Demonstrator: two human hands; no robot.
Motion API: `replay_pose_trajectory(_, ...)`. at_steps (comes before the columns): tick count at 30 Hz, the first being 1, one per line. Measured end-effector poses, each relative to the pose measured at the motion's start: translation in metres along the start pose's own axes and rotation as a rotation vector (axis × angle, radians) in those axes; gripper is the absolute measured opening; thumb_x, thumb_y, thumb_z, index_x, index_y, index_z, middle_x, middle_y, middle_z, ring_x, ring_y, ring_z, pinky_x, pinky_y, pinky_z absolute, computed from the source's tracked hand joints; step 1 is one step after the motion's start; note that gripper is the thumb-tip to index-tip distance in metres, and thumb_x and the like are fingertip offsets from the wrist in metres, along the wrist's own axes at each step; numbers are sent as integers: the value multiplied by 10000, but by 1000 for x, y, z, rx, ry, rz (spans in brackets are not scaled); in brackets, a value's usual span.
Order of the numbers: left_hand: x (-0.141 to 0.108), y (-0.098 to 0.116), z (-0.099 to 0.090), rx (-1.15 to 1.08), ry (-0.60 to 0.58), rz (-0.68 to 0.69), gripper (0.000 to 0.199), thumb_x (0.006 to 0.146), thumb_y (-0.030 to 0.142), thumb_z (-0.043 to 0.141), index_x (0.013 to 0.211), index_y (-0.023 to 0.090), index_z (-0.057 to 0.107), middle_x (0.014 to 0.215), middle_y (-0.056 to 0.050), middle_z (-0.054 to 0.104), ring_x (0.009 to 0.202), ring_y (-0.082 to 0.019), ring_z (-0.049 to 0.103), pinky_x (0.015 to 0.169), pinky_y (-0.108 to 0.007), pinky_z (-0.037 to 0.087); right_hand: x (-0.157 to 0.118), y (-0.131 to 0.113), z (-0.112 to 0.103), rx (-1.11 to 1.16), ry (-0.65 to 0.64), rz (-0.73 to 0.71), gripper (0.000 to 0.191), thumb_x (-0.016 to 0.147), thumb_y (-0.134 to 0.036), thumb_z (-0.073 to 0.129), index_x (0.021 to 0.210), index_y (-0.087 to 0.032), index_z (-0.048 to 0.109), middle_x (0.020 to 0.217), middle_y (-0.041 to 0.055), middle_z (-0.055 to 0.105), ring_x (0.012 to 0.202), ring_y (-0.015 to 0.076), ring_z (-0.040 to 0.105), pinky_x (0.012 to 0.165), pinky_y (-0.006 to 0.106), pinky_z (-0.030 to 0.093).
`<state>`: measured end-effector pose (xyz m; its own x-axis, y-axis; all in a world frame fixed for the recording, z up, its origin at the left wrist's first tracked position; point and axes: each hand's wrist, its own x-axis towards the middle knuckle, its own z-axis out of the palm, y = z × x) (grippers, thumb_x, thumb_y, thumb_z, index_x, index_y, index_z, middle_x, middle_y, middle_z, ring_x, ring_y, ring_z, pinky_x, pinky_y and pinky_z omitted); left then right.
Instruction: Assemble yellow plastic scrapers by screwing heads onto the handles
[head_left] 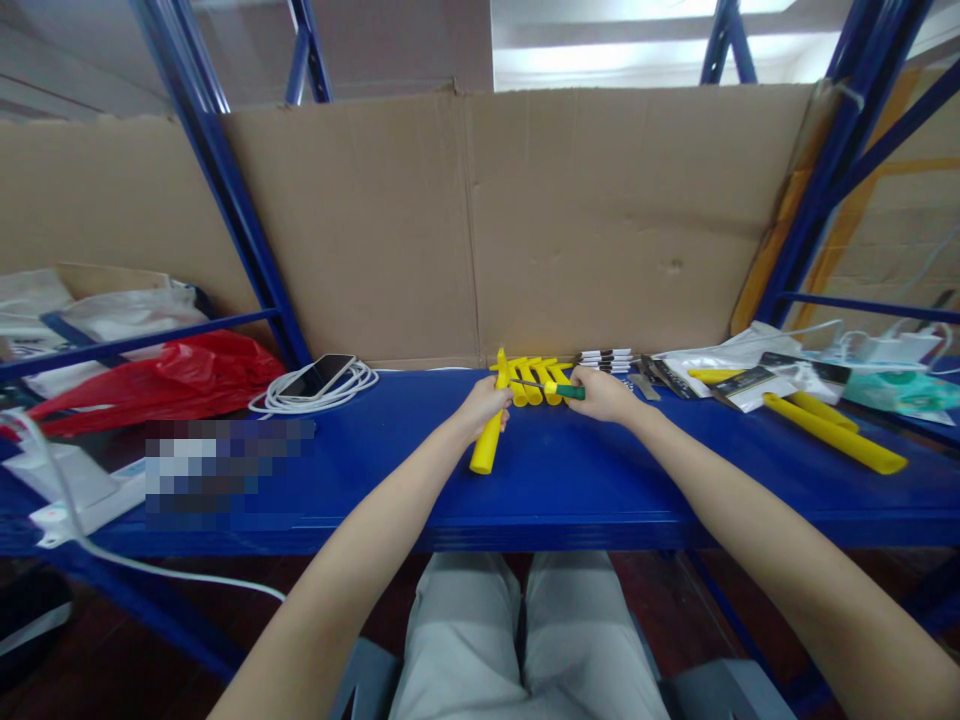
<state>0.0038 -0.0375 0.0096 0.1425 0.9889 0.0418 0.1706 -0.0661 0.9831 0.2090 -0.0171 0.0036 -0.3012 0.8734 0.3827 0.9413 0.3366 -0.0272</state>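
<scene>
Snugly curled, left hand (482, 407) round yellow handle (487, 447), right (600, 394) round screwdriver (571, 392)

We take this for a makeshift workshop: blue metal posts (232, 200) at upper left and upper right, cardboard sheeting (360, 220) across the upper middle, a screwdriver (574, 391) and yellow parts (487, 446) at the central blue surface (390, 450).

Left of the fingers (505, 396), a phone (330, 373) lies with a coiled white cable (307, 406); farther left lie a red plastic bag (180, 375) and a white power strip (97, 509). Straight beyond the fingers, a brown cardboard panel (600, 200) stands upright.
</scene>
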Motion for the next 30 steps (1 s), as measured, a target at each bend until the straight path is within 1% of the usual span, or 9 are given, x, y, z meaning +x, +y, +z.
replay_pose_trajectory(3,-2,1,1,2,1,-6,198,706,13,427,731,198,360,445,103,372,291,-59,366,330,-174,300,-2,-3,-2,8,-29,45,256,708,-227,548,956,-181,499,871,81,656,751,196,598,582,241,358)
replay_pose_trajectory(8,-2,2,1,5,3,-23,196,704,13,429,738,194,365,448,101,373,296,-59,370,335,-176,305,-5,-6,-4,-20,-63,38,311,753,-275,513,1045,-168,492,918,106,665,776,216,609,589,255,362)
replay_pose_trajectory(11,0,1,0,-1,7,-16,196,707,14,430,740,196,364,448,102,372,294,-60,368,333,-176,303,-4,-4,-3,-20,-80,11,268,766,-288,493,1003,-167,523,938,109,662,810,219,610,621,260,375)
replay_pose_trajectory(15,1,0,0,-3,2,-12,192,707,17,431,738,195,367,448,100,372,294,-60,367,330,-176,299,-2,-2,-2,-12,-48,-5,207,729,-261,527,915,-170,534,957,109,651,822,217,604,617,255,374)
replay_pose_trajectory(19,1,-1,0,-2,-4,-19,186,705,24,444,769,190,388,457,100,377,301,-61,379,343,-177,310,-3,-3,-4,-3,-30,47,263,729,-241,537,981,-177,499,892,85,660,766,205,605,574,251,353)
replay_pose_trajectory(23,1,-1,0,1,1,-24,185,708,22,442,771,189,390,460,101,377,301,-63,377,348,-183,314,-5,-5,-6,-29,-30,42,297,761,-271,512,1041,-177,489,903,93,664,791,217,610,587,260,358)
replay_pose_trajectory(27,2,-1,-1,0,9,-18,186,709,15,430,746,191,379,453,99,375,299,-63,373,338,-180,306,-4,-4,-7,-36,-47,0,227,777,-295,487,960,-168,534,982,114,649,854,222,604,642,265,379)
replay_pose_trajectory(30,2,-1,-1,-5,3,-18,192,707,13,433,752,191,378,452,99,379,298,-61,373,333,-175,302,-3,-3,-6,-35,-23,-17,198,750,-269,519,917,-163,532,978,115,644,848,215,600,645,259,379)
